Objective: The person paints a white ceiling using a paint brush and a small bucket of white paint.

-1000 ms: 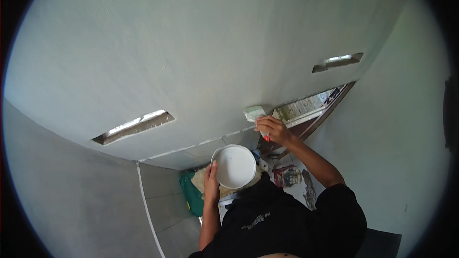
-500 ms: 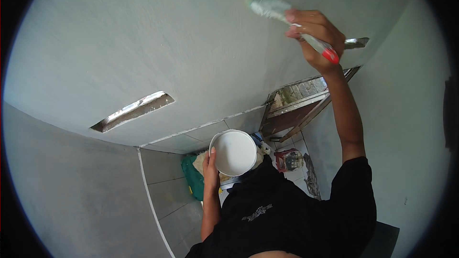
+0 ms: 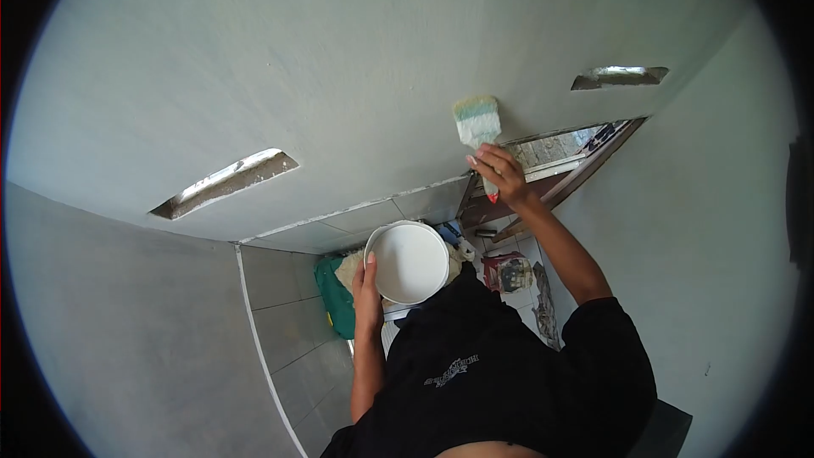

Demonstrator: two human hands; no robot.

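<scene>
My right hand (image 3: 504,175) grips a wide paintbrush (image 3: 477,121) by its handle, whose red end shows below the fingers. The brush's head is coated with white and points up, close over the pale wall (image 3: 356,59). Against my left side, my left hand (image 3: 366,293) holds a round white bucket (image 3: 410,263) by its rim, thumb over the edge and the other fingers hidden beneath. White shows all over the bucket's inside.
Two slots, a left one (image 3: 225,185) and a right one (image 3: 620,77), are cut into the wall. An open door (image 3: 543,191) stands at the lower right. Down on the tiled floor are a green bag (image 3: 336,298) and a red printed sack (image 3: 509,273).
My right hand has brought the brush down from high on the wall to beside the door frame, with its head turned upward. My left hand keeps the bucket in nearly the same place.
</scene>
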